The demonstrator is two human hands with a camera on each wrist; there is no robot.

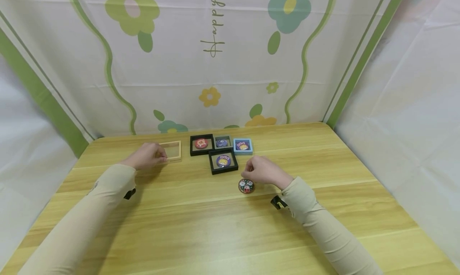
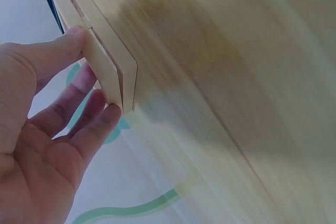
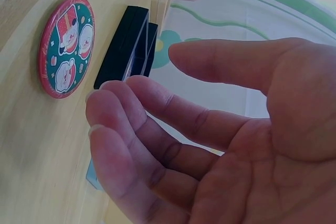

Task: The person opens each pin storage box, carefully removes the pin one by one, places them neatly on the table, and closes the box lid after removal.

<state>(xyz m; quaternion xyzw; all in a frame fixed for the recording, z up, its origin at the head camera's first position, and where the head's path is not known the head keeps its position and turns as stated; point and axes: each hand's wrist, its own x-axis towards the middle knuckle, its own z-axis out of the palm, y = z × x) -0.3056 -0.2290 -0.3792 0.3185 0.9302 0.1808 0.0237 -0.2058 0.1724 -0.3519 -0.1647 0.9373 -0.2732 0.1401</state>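
Note:
My left hand grips the edge of a light wooden display frame at the table's back left. In the left wrist view, thumb and fingertips are on the frame's upper layer, and a narrow gap parts it from the lower layer. A round badge with a red rim and Santa pictures on dark green lies flat on the table. Right behind it, in the head view, is my right hand. In the right wrist view its fingers are loosely bent, thumb apart from them, with nothing held.
Between the hands stand a black frame with a red badge, a small grey frame, a light blue frame, and a second black frame with a purple badge. A flowered cloth hangs behind the wooden table.

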